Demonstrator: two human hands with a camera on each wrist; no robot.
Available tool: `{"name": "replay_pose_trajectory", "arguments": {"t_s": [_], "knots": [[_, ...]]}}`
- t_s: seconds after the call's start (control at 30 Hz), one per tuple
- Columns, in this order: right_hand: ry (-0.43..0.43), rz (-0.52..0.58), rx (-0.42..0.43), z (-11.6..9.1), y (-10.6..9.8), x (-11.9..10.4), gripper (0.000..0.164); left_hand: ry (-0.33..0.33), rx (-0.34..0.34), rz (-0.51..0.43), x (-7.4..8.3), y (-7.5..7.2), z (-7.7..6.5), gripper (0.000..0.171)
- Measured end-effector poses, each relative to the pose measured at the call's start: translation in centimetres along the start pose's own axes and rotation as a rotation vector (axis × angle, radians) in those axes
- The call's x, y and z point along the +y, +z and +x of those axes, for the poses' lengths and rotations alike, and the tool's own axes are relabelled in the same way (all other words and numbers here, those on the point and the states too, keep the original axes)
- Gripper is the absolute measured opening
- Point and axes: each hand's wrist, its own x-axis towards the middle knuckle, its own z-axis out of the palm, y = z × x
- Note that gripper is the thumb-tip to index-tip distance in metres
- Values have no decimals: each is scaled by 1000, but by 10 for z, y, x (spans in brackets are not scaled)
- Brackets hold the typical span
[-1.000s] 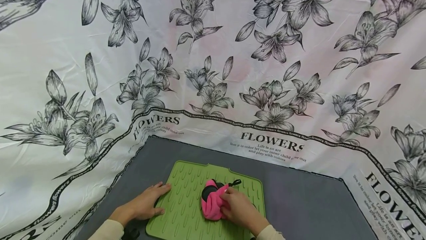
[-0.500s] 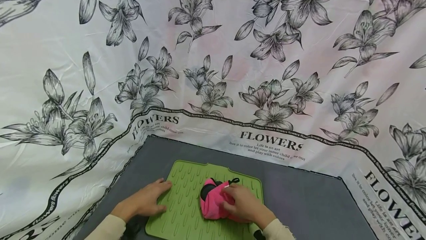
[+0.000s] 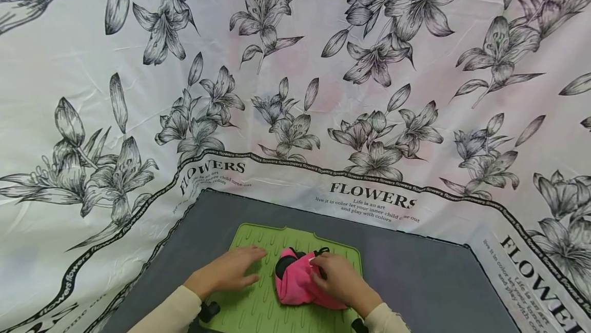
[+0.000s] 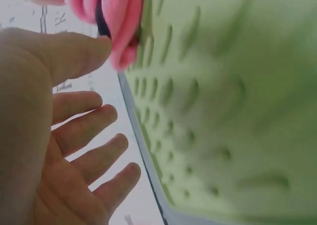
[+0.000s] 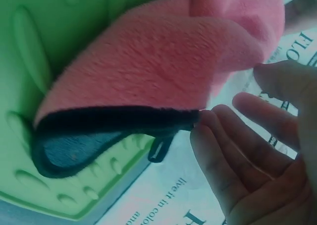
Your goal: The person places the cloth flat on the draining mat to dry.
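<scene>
A pink fleece cloth (image 3: 295,284) with black edging lies bunched on a green ribbed mat (image 3: 249,312). In the right wrist view, a small black loop (image 5: 159,150) hangs from its edging. My right hand (image 3: 343,279) is at the right side of the cloth, its fingertips at the end of the black edging and its thumb apart from them. My left hand (image 3: 228,271) hovers over the left part of the mat, left of the cloth. Its fingers are spread and hold nothing, as the left wrist view shows.
The mat lies on a dark grey tabletop (image 3: 415,271). Behind and at both sides, a white sheet (image 3: 295,194) printed with flowers and lettering encloses the table. Small black objects (image 3: 210,311) show beside both wrists.
My left hand has moved right, from the mat's left edge to over the mat. My right hand's fingers have loosened from the cloth, which now spreads further right.
</scene>
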Motion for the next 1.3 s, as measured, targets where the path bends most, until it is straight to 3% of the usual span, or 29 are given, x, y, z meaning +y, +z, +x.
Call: {"name": "replay_pose_trajectory", "arguments": {"t_s": [0.13,0.3,0.6,0.73,0.8,0.93,1.03,1.17,1.3], "knots": [[-20,-20,53,-5,11,2,7,64,-14,37,11,11,18,56],[-18,-7,33,-10,26,1,13,129,6,36,18,27,33,54],[16,-11,99,-11,44,-3,9,202,76,83,26,42,41,37],[20,-36,118,-10,48,-4,22,232,127,113,30,44,44,17],[11,-42,121,-10,49,-4,28,262,164,122,32,44,44,6],[-18,0,123,-10,48,-4,32,308,231,102,34,47,41,17],[-43,48,127,-10,45,-4,32,333,267,55,35,46,38,16],[-88,98,150,-8,36,-6,29,365,313,-5,34,36,30,10],[-107,86,173,-9,22,-5,24,341,333,-37,28,21,18,10]]}}
